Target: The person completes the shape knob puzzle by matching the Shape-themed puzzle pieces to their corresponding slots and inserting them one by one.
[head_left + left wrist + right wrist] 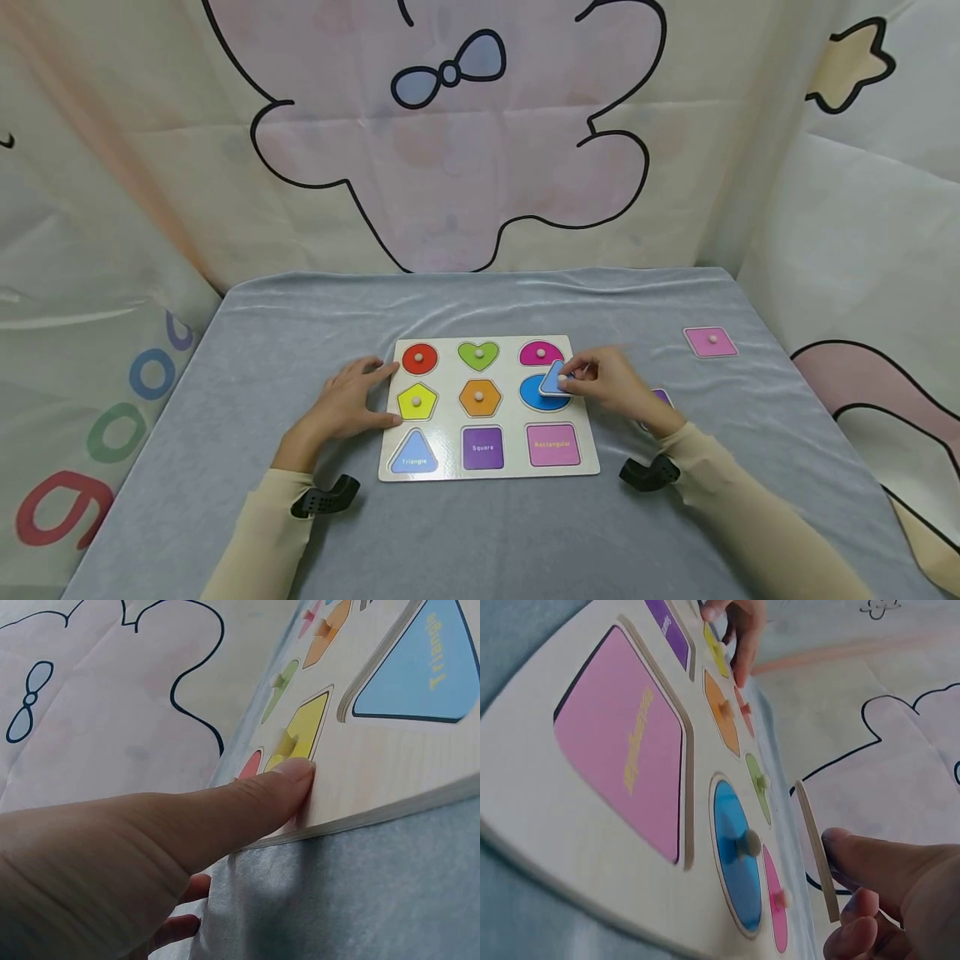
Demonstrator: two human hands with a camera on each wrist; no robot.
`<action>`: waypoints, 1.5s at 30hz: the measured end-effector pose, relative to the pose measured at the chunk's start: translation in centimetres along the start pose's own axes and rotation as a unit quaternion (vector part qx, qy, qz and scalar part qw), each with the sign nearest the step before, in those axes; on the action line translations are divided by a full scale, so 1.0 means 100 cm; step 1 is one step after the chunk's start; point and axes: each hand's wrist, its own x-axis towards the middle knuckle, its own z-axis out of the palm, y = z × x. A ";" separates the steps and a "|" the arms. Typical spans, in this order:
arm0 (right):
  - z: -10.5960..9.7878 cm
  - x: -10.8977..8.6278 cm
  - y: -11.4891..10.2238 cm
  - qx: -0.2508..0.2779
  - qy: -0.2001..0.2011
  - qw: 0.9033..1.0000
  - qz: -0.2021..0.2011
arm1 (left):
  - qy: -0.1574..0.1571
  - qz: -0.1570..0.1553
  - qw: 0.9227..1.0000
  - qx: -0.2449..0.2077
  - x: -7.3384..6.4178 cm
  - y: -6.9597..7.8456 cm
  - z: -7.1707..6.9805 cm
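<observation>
On the cloth lies a white wooden peg puzzle board [447, 360]. My right hand [611, 379] pinches a light blue triangle piece [552, 379] over the board's right side, where it overlaps the blue oval [536, 400]. In the right wrist view this triangle piece [817, 851] shows edge-on, above the board's face. My left hand [341, 404] rests at the board's left edge with its fingers spread; its thumb [255, 802] presses the top beside the yellow pentagon [304, 727]. The bottom row's triangle recess [414, 454], square recess [483, 448] and rectangle recess [553, 444] show printed names.
A pink rectangle piece [710, 342] with a peg lies on the grey cloth [480, 542] at the right. Closer in, a purple piece [662, 396] is mostly hidden behind my right wrist. Other pegged shapes, including a red circle [419, 359] and an orange hexagon [480, 398], sit in the board.
</observation>
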 end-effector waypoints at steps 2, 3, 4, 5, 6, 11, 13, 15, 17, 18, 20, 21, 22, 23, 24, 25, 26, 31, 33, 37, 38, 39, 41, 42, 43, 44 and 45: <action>0.004 0.000 -0.003 0.008 -0.005 1.000 -0.005 | -0.002 -0.002 1.000 -0.001 0.000 0.000 0.001; 0.005 0.000 -0.005 0.010 -0.006 1.000 -0.006 | -0.003 -0.003 1.000 -0.002 -0.001 0.000 0.001; 0.007 0.000 -0.007 0.012 -0.006 1.000 -0.008 | -0.004 -0.003 1.000 -0.003 -0.001 0.000 0.001; 0.009 0.000 -0.009 0.014 -0.006 1.000 -0.011 | -0.004 -0.003 1.000 -0.004 -0.001 0.000 0.001; 0.011 0.000 -0.011 0.015 -0.006 1.000 -0.011 | -0.004 -0.003 1.000 -0.004 0.000 0.000 0.001; 0.023 -0.001 -0.020 0.014 -0.009 1.000 -0.006 | -0.002 -0.002 1.000 -0.003 0.000 0.000 0.001; 0.027 -0.001 -0.023 0.015 -0.015 1.000 0.000 | -0.002 -0.004 1.000 -0.002 0.000 0.000 0.001; 0.031 -0.001 -0.025 0.024 -0.020 1.000 0.001 | -0.003 -0.005 1.000 -0.001 0.000 0.000 0.000; 0.034 -0.001 -0.027 0.031 -0.021 0.999 -0.004 | -0.003 -0.006 1.000 -0.002 0.000 0.001 0.000; 0.036 -0.001 -0.028 0.036 -0.021 0.999 -0.005 | -0.003 -0.007 1.000 -0.003 0.001 0.001 0.000; 0.040 -0.001 -0.030 0.044 -0.024 0.999 -0.010 | -0.002 -0.005 1.000 -0.004 0.001 0.002 0.000; 0.042 -0.001 -0.030 0.044 -0.025 0.999 -0.012 | -0.002 -0.005 1.000 -0.004 0.001 0.002 0.000; 0.044 0.000 -0.031 0.046 -0.027 0.998 -0.013 | -0.001 -0.004 1.000 -0.005 0.001 0.002 -0.001; 0.046 0.000 -0.031 0.049 -0.030 0.998 -0.013 | 0.000 -0.003 1.000 -0.004 0.001 0.002 -0.001; 0.048 0.000 -0.032 0.051 -0.034 0.998 -0.012 | 0.000 -0.003 1.000 -0.004 0.002 0.002 -0.001; 0.051 0.000 -0.033 0.052 -0.036 0.998 -0.012 | -0.001 -0.003 1.000 -0.004 0.002 0.002 -0.001; 0.054 0.000 -0.034 0.054 -0.039 0.998 -0.013 | -0.001 -0.002 1.000 -0.003 0.002 0.002 -0.001; 0.067 0.000 -0.040 0.064 -0.048 0.997 -0.016 | -0.003 -0.004 1.000 -0.002 0.002 0.001 0.000; 0.072 0.000 -0.043 0.065 -0.050 0.996 -0.022 | -0.003 -0.004 1.000 -0.001 0.001 0.001 0.000; 0.081 0.000 -0.049 0.056 -0.055 0.996 -0.030 | -0.004 -0.003 1.000 0.001 0.001 0.000 0.000; 0.083 0.000 -0.050 0.052 -0.058 0.996 -0.031 | -0.004 -0.003 1.000 -0.001 0.001 0.000 0.000; 0.086 0.000 -0.052 0.049 -0.061 0.997 -0.029 | -0.005 -0.005 1.000 -0.002 0.001 0.000 0.000; 0.091 0.000 -0.056 0.045 -0.068 0.996 -0.025 | -0.004 -0.005 1.000 -0.004 0.001 -0.001 0.000; 0.094 0.001 -0.058 0.045 -0.072 0.996 -0.023 | -0.003 -0.003 1.000 -0.004 0.001 0.000 0.000; 0.097 0.001 -0.060 0.047 -0.076 0.996 -0.020 | -0.003 -0.002 1.000 -0.005 0.001 0.000 0.000; 0.100 0.001 -0.062 0.051 -0.079 0.995 -0.018 | -0.002 -0.002 1.000 -0.005 0.001 0.000 0.000; 0.104 0.001 -0.063 0.057 -0.083 0.995 -0.018 | -0.001 -0.001 1.000 -0.005 0.001 0.000 0.000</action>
